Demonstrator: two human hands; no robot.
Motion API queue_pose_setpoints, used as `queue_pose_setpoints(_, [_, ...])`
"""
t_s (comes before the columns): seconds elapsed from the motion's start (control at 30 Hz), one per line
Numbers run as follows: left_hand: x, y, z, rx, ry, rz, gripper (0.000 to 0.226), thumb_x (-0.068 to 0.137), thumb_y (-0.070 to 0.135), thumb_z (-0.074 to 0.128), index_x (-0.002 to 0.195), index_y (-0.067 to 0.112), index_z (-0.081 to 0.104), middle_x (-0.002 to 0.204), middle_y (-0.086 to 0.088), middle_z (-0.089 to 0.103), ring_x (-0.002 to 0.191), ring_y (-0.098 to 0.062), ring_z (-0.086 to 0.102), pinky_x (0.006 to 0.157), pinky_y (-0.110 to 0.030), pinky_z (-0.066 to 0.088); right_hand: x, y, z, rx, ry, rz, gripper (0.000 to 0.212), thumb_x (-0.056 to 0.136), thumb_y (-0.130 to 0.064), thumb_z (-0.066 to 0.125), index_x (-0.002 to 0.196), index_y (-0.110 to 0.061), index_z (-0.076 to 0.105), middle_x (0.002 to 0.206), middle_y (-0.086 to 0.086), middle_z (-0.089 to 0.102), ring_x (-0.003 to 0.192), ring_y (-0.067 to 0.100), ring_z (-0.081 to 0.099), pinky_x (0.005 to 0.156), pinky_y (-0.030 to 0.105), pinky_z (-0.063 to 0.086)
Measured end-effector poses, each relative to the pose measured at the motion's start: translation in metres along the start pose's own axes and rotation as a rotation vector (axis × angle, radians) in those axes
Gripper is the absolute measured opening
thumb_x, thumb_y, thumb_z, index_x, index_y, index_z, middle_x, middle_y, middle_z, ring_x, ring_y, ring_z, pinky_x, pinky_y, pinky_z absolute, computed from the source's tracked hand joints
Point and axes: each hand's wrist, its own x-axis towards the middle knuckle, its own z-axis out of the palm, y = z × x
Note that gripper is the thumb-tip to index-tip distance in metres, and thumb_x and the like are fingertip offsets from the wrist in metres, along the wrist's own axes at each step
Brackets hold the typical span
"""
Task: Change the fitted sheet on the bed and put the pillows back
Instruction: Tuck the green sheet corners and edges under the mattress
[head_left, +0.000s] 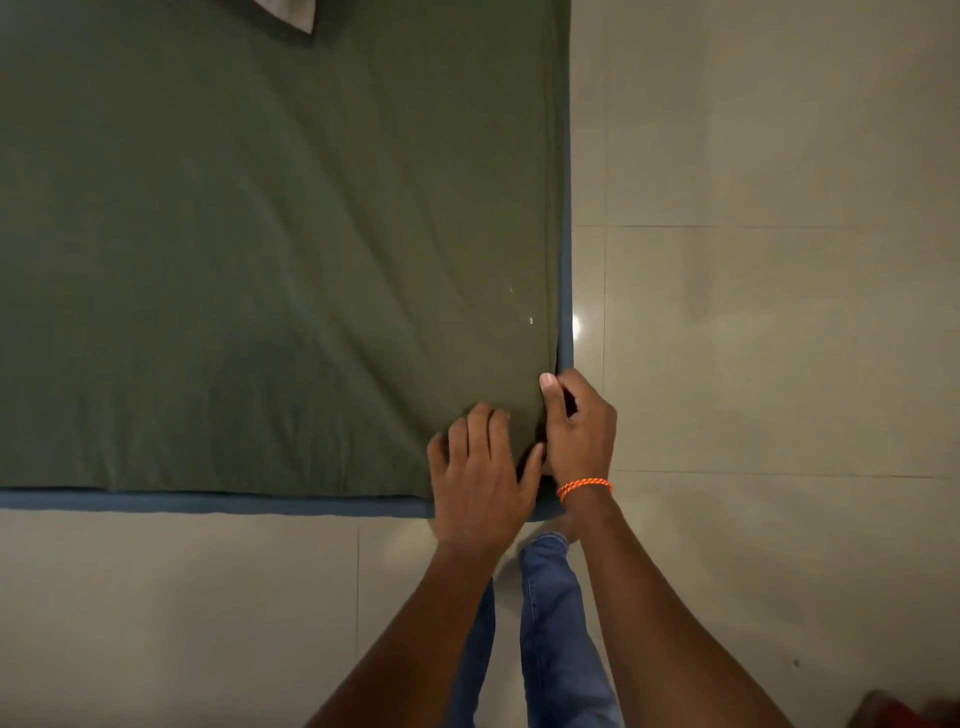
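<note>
olive-green fitted sheet (249, 249) lies spread over the blue-edged mattress (208, 503); at its near right corner the left hand (475, 480) presses flat with fingers straight while the right hand (579, 428), orange cord at the wrist, pinches the sheet's corner.

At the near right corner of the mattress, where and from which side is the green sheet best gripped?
Probably by its loose edge at the corner, coming from the right side. The green sheet lies flat on top, but there the right hand already pinches its hem beside the blue mattress edge, while the left hand presses the top flat.
</note>
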Motion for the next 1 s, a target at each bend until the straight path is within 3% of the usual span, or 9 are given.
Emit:
queue_pose_setpoints(0.13, [-0.026, -0.006, 0.015, 0.142, 0.053, 0.197, 0.014, 0.095, 0.027, 0.068, 0.105, 0.022, 0.059, 0.102, -0.002, 0.056, 0.09, -0.025, 0.053, 0.085, -0.045, 0.045, 0.0, 0.007, -0.017, -0.119, 0.057, -0.063, 0.039, 0.106, -0.034, 0.057, 0.071, -0.023, 0.045, 0.06, -0.008, 0.045, 0.055, 0.009, 0.041, 0.052, 0.023, 0.033])
queue_pose_setpoints(0.2, [-0.019, -0.002, 0.011, 0.143, 0.073, 0.329, 0.024, 0.085, 0.011, 0.066, 0.106, 0.023, 0.06, 0.098, 0.001, 0.055, 0.087, -0.024, 0.051, 0.079, -0.041, 0.044, -0.001, 0.011, -0.028, -0.198, 0.095, -0.085, 0.037, 0.107, -0.033, 0.056, 0.072, -0.023, 0.045, 0.06, -0.01, 0.043, 0.054, 0.008, 0.04, 0.052, 0.018, 0.028])
queue_pose_setpoints(0.33, [-0.016, 0.016, 0.013, 0.102, -0.008, 0.478, 0.027, 0.081, 0.016, 0.065, 0.107, 0.021, 0.06, 0.095, 0.001, 0.057, 0.08, -0.02, 0.053, 0.069, -0.035, 0.045, -0.003, 0.023, -0.037, -0.288, 0.147, -0.05, 0.033, 0.108, -0.032, 0.056, 0.077, -0.024, 0.047, 0.065, -0.008, 0.047, 0.056, 0.012, 0.041, 0.052, 0.02, 0.027])
queue_pose_setpoints(0.5, [-0.013, 0.033, 0.019, 0.12, -0.22, 0.347, 0.026, 0.077, 0.019, 0.081, 0.096, 0.02, 0.063, 0.086, -0.001, 0.056, 0.061, -0.016, 0.057, 0.048, -0.03, 0.048, 0.006, 0.028, -0.012, -0.287, 0.047, 0.143, 0.034, 0.105, -0.037, 0.057, 0.076, -0.019, 0.053, 0.066, -0.003, 0.055, 0.061, 0.02, 0.05, 0.05, 0.024, 0.026])
queue_pose_setpoints(0.63, [-0.007, 0.041, 0.02, 0.204, -0.249, 0.336, 0.008, 0.085, 0.026, 0.069, 0.088, 0.019, 0.068, 0.081, -0.001, 0.054, 0.054, -0.013, 0.052, 0.041, -0.025, 0.045, 0.028, 0.019, -0.014, -0.193, -0.159, 0.167, 0.034, 0.103, -0.033, 0.062, 0.072, -0.017, 0.058, 0.065, -0.002, 0.059, 0.06, 0.015, 0.05, 0.058, 0.026, 0.035])
queue_pose_setpoints(0.7, [-0.008, 0.042, 0.02, 0.169, -0.239, 0.306, 0.01, 0.085, 0.027, 0.067, 0.089, 0.018, 0.071, 0.082, -0.001, 0.055, 0.055, -0.013, 0.052, 0.042, -0.025, 0.047, 0.027, 0.008, -0.012, -0.083, -0.211, 0.261, 0.026, 0.106, -0.033, 0.055, 0.088, -0.016, 0.061, 0.079, -0.003, 0.063, 0.072, 0.015, 0.055, 0.065, 0.026, 0.04])
queue_pose_setpoints(0.8, [-0.012, 0.034, 0.014, 0.063, -0.222, 0.253, 0.021, 0.078, 0.023, 0.082, 0.095, 0.017, 0.072, 0.082, -0.001, 0.06, 0.058, -0.014, 0.057, 0.045, -0.027, 0.051, 0.007, -0.005, -0.005, 0.337, -0.393, 0.681, 0.057, 0.102, -0.066, 0.041, 0.122, -0.018, 0.064, 0.117, 0.004, 0.072, 0.107, 0.021, 0.066, 0.092, 0.032, 0.049])
queue_pose_setpoints(0.87, [-0.013, 0.025, 0.004, -0.072, -0.201, 0.228, 0.021, 0.075, 0.023, 0.082, 0.091, 0.018, 0.07, 0.077, 0.0, 0.064, 0.057, -0.015, 0.062, 0.045, -0.025, 0.048, -0.005, -0.005, -0.005, 0.54, -0.533, 0.957, 0.077, 0.094, -0.082, 0.036, 0.126, -0.02, 0.07, 0.12, 0.006, 0.076, 0.113, 0.022, 0.069, 0.101, 0.035, 0.051])
queue_pose_setpoints(1.0, [-0.001, 0.004, -0.031, -0.362, -0.3, 0.1, 0.009, 0.096, 0.033, 0.056, 0.097, 0.026, 0.062, 0.089, 0.003, 0.071, 0.076, -0.021, 0.068, 0.061, -0.031, 0.047, 0.002, -0.025, -0.006, 0.16, -0.419, 0.857, 0.065, 0.106, -0.063, 0.032, 0.127, -0.01, 0.064, 0.127, 0.013, 0.069, 0.115, 0.03, 0.064, 0.094, 0.036, 0.05])
